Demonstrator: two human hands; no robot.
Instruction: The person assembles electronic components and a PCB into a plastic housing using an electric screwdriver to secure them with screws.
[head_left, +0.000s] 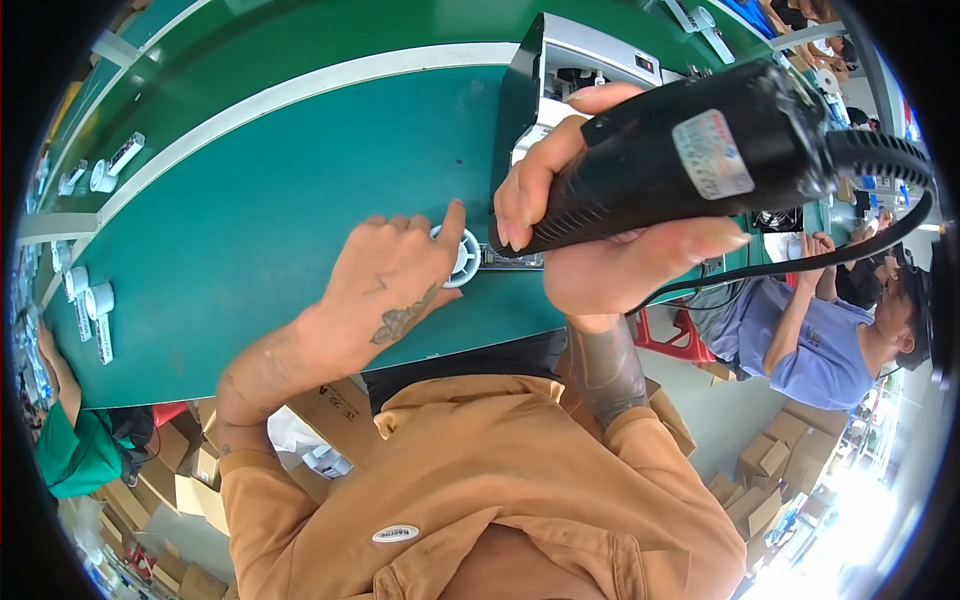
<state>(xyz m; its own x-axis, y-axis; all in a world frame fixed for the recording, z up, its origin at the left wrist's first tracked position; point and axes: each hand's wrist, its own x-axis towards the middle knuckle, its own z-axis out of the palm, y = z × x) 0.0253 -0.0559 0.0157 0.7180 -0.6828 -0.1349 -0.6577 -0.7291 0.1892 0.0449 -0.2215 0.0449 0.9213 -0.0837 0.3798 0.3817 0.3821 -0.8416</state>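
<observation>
Green surface (250, 230) of a conveyor line runs across the view, with small white parts (95, 300) lying at its far left edge. Left hand (395, 265) rests curled on it, fingertips pinning a round white disc (466, 256). Just right, the right hand (590, 235) is clamped around a black electric screwdriver (690, 160), held above a grey machine (575, 70).

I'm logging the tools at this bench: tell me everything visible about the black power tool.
The black power tool has a bulky, matte, plastic-looking body with a pale label on its side and a ribbed collar where a black cable leaves it. It lies roughly level above the green table. The right hand wraps around it; its tip is hidden.
</observation>
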